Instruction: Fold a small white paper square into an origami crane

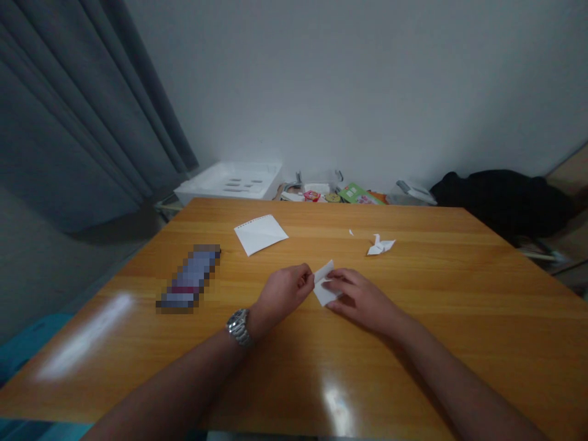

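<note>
A small folded piece of white paper (324,283) lies near the middle of the wooden table (432,343). My left hand (285,292), with a metal watch (239,327) on its wrist, pinches the paper's left edge and lifts that flap. My right hand (362,300) rests on the paper's right side, its fingers pressing it down onto the table. A finished white paper crane (380,245) sits farther back to the right. A loose white sheet (260,233) with a torn perforated edge lies behind my left hand.
A blurred-out oblong object (190,278) lies on the table's left part. A tiny paper scrap (351,232) sits near the crane. Behind the table are a white plastic tray (229,182), small packets and clutter (331,193), and a black bundle of cloth (500,199). Grey curtains (73,116) hang at left.
</note>
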Demonstrator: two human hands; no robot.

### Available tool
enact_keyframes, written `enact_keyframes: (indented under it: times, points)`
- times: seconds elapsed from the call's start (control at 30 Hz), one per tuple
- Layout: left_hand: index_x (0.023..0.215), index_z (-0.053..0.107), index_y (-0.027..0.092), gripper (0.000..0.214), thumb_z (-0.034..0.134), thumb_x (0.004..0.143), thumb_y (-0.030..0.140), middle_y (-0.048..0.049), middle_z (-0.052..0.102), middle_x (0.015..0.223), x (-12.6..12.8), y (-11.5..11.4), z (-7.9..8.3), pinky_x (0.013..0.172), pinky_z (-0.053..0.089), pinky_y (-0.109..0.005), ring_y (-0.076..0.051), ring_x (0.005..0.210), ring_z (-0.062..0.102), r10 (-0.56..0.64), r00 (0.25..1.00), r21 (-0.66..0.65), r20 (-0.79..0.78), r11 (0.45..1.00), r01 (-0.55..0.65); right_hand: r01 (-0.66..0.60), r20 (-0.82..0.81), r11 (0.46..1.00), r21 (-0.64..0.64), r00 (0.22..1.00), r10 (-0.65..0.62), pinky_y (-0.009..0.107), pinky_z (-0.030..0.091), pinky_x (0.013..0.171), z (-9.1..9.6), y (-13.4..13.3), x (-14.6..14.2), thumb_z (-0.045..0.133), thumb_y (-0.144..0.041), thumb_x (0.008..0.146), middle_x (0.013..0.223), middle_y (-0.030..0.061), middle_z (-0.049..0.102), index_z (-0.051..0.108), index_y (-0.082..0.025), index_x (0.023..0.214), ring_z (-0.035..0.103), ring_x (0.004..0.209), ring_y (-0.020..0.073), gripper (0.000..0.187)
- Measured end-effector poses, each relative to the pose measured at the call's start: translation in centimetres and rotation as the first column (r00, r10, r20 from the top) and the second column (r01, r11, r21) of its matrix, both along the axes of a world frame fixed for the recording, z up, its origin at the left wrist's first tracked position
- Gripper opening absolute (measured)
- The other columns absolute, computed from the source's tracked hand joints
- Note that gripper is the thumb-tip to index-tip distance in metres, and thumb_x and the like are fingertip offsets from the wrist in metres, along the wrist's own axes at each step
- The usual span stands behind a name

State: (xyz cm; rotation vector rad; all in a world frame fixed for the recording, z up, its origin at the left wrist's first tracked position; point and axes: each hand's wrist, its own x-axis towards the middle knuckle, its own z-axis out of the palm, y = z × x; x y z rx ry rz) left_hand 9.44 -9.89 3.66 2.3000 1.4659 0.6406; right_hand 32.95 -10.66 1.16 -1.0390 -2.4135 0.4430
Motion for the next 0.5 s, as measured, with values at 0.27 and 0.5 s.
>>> enact_keyframes:
  times: [0.27,0.5]
  points:
    - [0.081,0.060,0.020,0.023,0.049,0.097,0.032,-0.0023,0.067,0.073,-1.4,1.4,0.3,0.056,0.031,-0.027,-0.016,0.064,0.060,0.171,0.977,0.046,-0.128,0.985,-0.166,-0.028,0.062,0.989,-0.148,0.997,0.038,0.043,0.042,0.113,0.1,-0.3,-0.3,0.062,-0.038,0.093,0.150,0.0125,0.050,0.066,-0.019,0.117,0.050,0.136,0.0269,0.031]
    - [0.109,0.060,0.017,0.018,0.051,0.093,0.019,-0.0102,0.065,0.106,-2.3,1.5,0.6,0.078,0.047,-0.033,-0.024,0.095,0.061,0.056,0.973,0.205,-0.226,0.979,-0.008,-0.034,0.002,0.989,-0.141,0.999,0.035,0.049,0.044,0.109,0.5,-0.3,-0.6,0.061,-0.031,0.093,0.142,0.0111,0.058,0.064,-0.020,0.110,0.055,0.128,0.0283,0.020]
